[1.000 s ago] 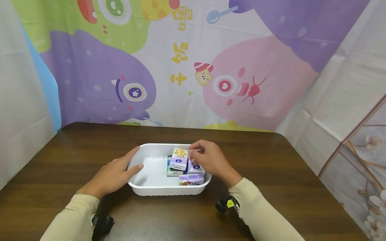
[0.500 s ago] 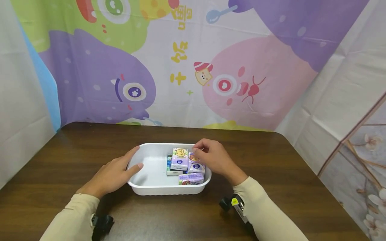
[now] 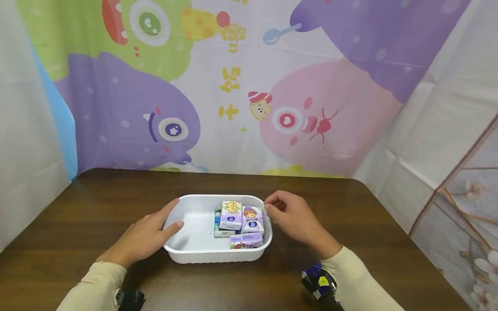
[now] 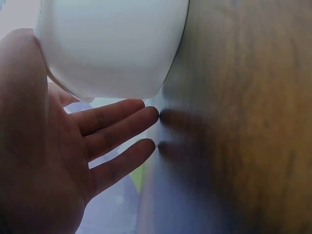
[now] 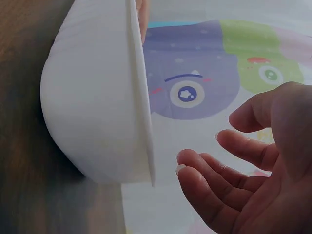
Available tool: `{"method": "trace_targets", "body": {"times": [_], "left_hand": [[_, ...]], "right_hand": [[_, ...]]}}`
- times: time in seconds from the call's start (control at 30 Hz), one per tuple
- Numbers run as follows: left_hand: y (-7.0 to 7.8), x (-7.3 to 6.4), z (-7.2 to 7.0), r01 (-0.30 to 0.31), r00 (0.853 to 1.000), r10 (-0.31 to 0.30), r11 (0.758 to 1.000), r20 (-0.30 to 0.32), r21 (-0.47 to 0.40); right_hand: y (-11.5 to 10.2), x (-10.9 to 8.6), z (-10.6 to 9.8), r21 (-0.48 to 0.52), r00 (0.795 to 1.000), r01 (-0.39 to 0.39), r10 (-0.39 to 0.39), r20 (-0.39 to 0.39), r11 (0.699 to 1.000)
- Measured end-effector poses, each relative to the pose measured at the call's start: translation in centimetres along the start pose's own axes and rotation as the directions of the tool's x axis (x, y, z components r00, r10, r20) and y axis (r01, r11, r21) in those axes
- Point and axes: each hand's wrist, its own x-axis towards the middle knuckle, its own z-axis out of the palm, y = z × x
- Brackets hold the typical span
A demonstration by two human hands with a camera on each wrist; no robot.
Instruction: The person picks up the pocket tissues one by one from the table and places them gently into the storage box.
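A white plastic tray [image 3: 194, 256] rests on the brown table. At its right side lie several small printed packs that look like pocket tissues: a purple one with a yellow cartoon [image 3: 231, 215], a purple one beside it [image 3: 253, 220], one lying on its edge in front [image 3: 246, 241], and a blue-green one [image 3: 223, 233] partly covered. My left hand [image 3: 144, 236] rests against the tray's left end, thumb over the rim, other fingers fairly straight and spread outside [image 4: 117, 131]. Just off the right rim, my right hand [image 3: 297, 218] hovers with loosely bent fingers, holding nothing [image 5: 234, 180].
Behind the brown table [image 3: 350, 216] hangs a cartoon-printed cloth [image 3: 229, 142]. Pale cloths hang at the left [image 3: 31, 151] and right [image 3: 439, 142]. A black device is strapped to each wrist, the left one [image 3: 131, 299] and the right one [image 3: 319, 283].
My right hand has drawn back from over the packs to outside the right rim, uncovering the right-hand pack. The left hand has stayed on the tray. The whole view has tilted slightly upward.
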Motion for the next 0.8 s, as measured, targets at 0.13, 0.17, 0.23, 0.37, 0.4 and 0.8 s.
{"method": "trace_targets", "body": {"times": [0.13, 0.17, 0.23, 0.37, 0.4, 0.8], "left_hand": [[-0.1, -0.1, 0.0, 0.010, 1.000, -0.010, 1.000, 0.011, 0.000], [0.0, 0.0, -0.1, 0.011, 1.000, -0.011, 1.000, 0.010, 0.002], [0.0, 0.0, -0.2, 0.012, 1.000, -0.012, 1.000, 0.011, 0.002], [0.1, 0.1, -0.4, 0.006, 1.000, -0.006, 1.000, 0.007, 0.001], [0.1, 0.1, -0.4, 0.004, 1.000, -0.004, 1.000, 0.009, 0.000], [0.0, 0.1, -0.2, 0.009, 1.000, -0.009, 1.000, 0.017, -0.005]], "right_hand": [[0.2, -0.3, -0.5, -0.049, 1.000, 0.022, -0.021, 0.009, 0.999], [0.2, -0.4, -0.6, -0.062, 0.999, 0.028, -0.027, 0.019, 0.998], [0.3, -0.5, -1.0, -0.085, 0.999, 0.033, -0.030, 0.041, 0.996], [0.4, -0.7, -1.6, -0.124, 0.993, 0.066, -0.054, 0.103, 0.990], [0.5, -0.8, -1.7, -0.133, 0.991, 0.067, -0.051, 0.121, 0.989], [0.8, -1.8, -3.0, -0.326, 0.934, 0.122, 0.003, 0.358, 0.937]]}}
